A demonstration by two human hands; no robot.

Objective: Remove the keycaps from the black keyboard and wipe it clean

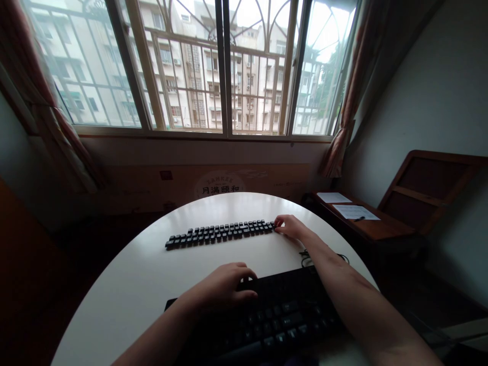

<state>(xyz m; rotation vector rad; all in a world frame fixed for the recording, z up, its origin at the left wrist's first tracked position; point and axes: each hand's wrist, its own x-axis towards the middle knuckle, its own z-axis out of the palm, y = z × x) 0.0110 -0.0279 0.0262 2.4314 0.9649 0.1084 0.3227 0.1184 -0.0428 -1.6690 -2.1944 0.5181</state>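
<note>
Small black keycaps point(221, 233) stand in rows on the white round table, forming a long band. At the band's right end my right hand point(288, 225) pinches a keycap, with thumb and fingertips drawn together; the cap is mostly hidden by the fingers. A black keyboard point(292, 320) lies in front of me, with keys still on its nearer part, while its far part looks dark and bare. My left hand point(232, 284) rests over the keyboard's far left part, fingers curved and thumb apart, with nothing visible in it. My forearms cover both sides of the keyboard.
A thin black cable point(307, 258) curls behind the keyboard, partly under my right arm. The white table point(125, 284) has a curved edge. To the right, a wooden chair or bench point(385, 229) carries paper sheets point(353, 211) and a pen point(359, 219). A barred window is ahead.
</note>
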